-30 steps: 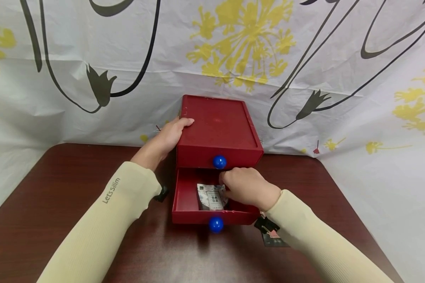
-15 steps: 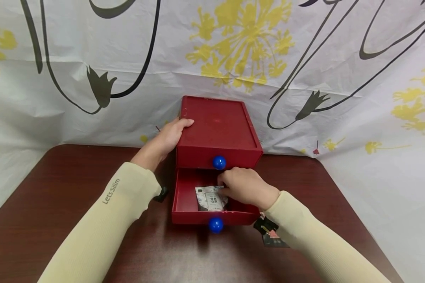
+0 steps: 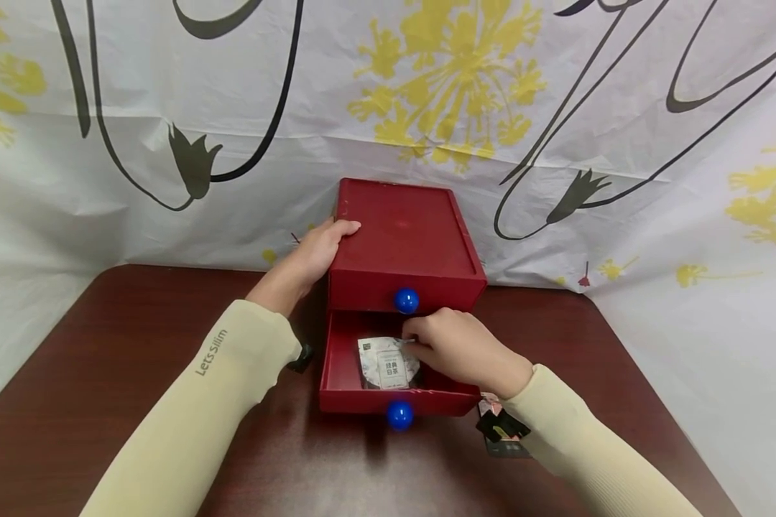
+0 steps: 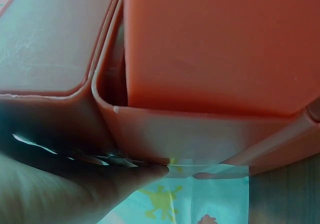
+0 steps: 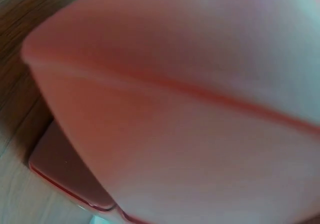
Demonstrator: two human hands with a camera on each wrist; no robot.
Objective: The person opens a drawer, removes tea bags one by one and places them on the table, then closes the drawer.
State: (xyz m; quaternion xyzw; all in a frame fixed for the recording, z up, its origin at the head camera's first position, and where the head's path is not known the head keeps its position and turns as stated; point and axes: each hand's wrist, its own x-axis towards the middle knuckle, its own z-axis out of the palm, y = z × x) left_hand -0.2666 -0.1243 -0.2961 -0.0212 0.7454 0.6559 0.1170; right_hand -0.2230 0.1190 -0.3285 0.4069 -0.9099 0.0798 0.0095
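A red two-drawer box (image 3: 401,230) stands at the back of the table, its lower drawer (image 3: 401,403) pulled out. My left hand (image 3: 313,248) rests on the box's left edge, thumb straight on the top and the other fingers along the side. In the left wrist view the left hand (image 4: 75,189) lies along that wall. A white tea packet (image 3: 388,368) with a printed label leans inside the lower drawer. My right hand (image 3: 459,345) reaches in from the right and pinches the packet's upper right corner; its fingertips are partly hidden. The right wrist view is mostly blurred red drawer wall (image 5: 175,114).
Each drawer front has a knob, an upper blue knob (image 3: 406,301) and a lower blue knob (image 3: 399,416). A dark flat packet (image 3: 508,449) lies on the brown table (image 3: 168,345), partly behind the right wrist. A patterned white cloth (image 3: 336,93) hangs behind.
The packet has shifted slightly left within the drawer and its label now shows more fully. The whole head view has moved a little. The left hand keeps its place on the box.
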